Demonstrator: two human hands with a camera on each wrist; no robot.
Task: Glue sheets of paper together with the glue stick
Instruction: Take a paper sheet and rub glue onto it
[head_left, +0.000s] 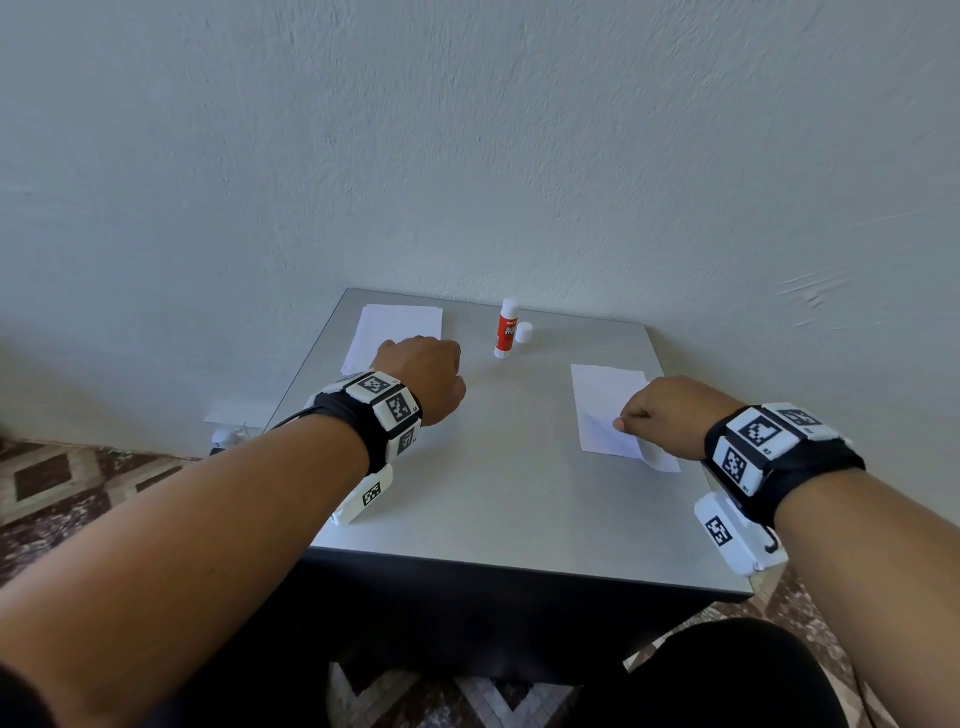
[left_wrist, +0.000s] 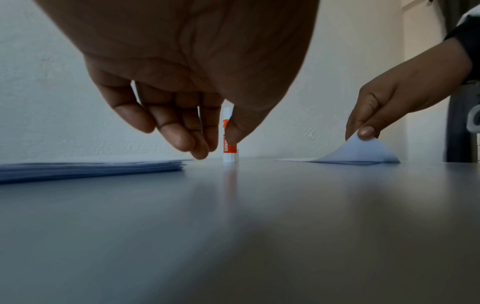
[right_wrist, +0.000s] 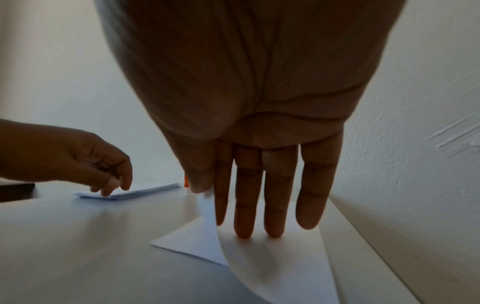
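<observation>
Loose sheet (head_left: 605, 400), right side of surface (head_left: 498, 493): thin, light, limp, easily creased.
Near corner is lifted, pinched by right hand (head_left: 670, 415); edges are best taken. Left hand (head_left: 423, 376) hangs loosely curled, holding nothing, beside paper stack (head_left: 397, 325). Uncapped glue stick (head_left: 506, 328) stands behind.

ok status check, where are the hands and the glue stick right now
Left hand empty, hovering by paper stack. Right hand pinching corner of top sheet, lifting it. Glue stick upright, uncapped, cap beside it. Nothing in the way.
</observation>
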